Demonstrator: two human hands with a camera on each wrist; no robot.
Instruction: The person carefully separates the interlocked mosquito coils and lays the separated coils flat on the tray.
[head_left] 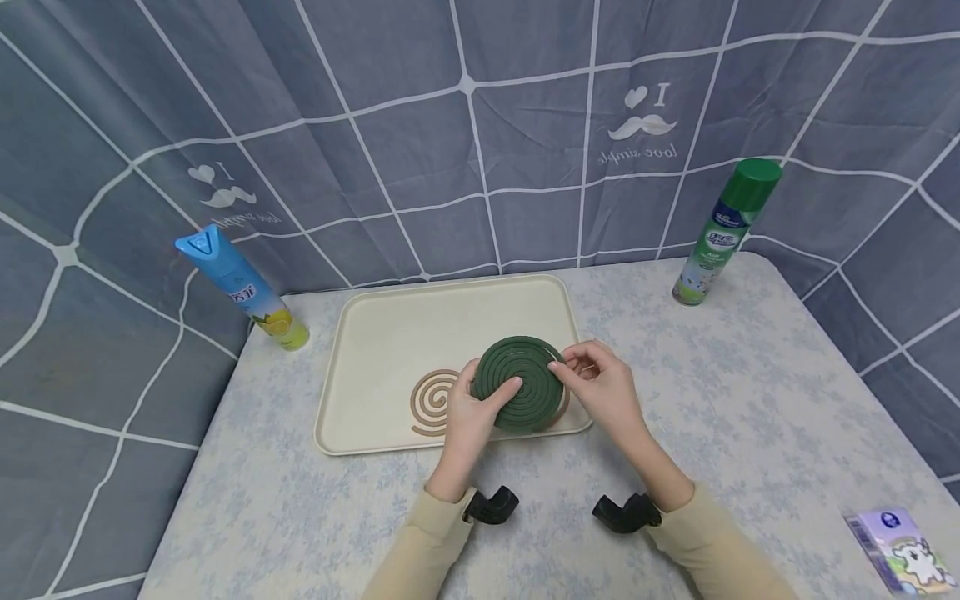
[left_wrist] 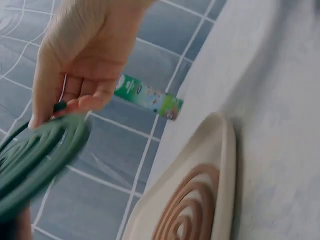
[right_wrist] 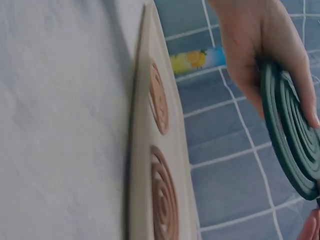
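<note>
The left hand [head_left: 470, 410] grips the green coil [head_left: 530, 400], thumb across its face, apparently to steady it while the right hand [head_left: 602, 388] pinches its outer edge. Below and beyond the hands, the tray [head_left: 450, 325] seemingly keeps brown coils [head_left: 433, 403] off the tabletop [head_left: 262, 508].

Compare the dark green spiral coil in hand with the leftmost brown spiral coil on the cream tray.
Winding: the green coil is tightly packed; the brown coil has wide gaps.
Pose: the green coil is held up by the left hand and right hand; the brown coil lies flat on the tray.
Both are round spirals.
</note>
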